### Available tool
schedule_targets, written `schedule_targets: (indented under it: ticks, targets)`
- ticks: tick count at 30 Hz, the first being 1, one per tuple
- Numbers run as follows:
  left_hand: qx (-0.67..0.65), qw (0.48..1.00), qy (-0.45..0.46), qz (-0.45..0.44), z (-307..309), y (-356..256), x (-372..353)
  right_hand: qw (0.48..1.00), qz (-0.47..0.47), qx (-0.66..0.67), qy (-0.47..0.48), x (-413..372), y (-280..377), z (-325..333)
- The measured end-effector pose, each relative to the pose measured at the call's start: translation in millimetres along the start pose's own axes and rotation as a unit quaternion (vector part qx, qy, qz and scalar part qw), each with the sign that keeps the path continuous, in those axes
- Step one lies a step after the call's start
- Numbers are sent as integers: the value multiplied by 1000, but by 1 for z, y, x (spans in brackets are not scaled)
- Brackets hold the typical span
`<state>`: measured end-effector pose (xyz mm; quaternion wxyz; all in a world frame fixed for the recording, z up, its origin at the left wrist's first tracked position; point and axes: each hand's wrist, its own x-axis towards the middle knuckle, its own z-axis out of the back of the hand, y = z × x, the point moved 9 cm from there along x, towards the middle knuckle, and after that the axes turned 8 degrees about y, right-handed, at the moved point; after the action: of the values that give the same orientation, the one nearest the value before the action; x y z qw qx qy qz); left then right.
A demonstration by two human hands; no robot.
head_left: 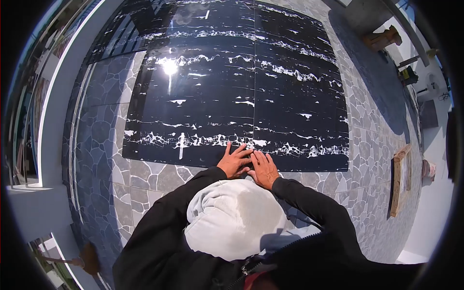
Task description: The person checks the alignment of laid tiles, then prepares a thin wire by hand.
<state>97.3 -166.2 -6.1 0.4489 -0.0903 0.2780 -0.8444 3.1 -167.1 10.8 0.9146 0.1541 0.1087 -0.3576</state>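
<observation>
Palms flat and fingers spread, the left hand (235, 162) and right hand (263, 169) press side by side on the near edge of the glossy black, white-veined marble tiles (217, 96), at their seam; grey stone-pattern paving (145, 176) surrounds them.

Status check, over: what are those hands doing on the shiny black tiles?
Left hand and right hand flat, open, side by side. Both rest on the black tiles at their seam. Wooden board lies apart on grey floor.
</observation>
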Motion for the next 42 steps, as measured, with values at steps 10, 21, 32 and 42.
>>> schedule_targets:
  ticks: [10,21,32,42]
  targets:
    - [38,650,-386,654,89,278,-396,992,-99,48,-61,2,-1,-21]
    - [15,649,-381,659,83,286,-401,982,-134,86,-97,-2,-9,-25]
    - [-16,674,-377,635,92,284,-391,983,-140,81,-92,-3,-9,-26]
    - [44,835,-254,487,88,279,-400,973,-125,129,-147,-10,-13,-18]
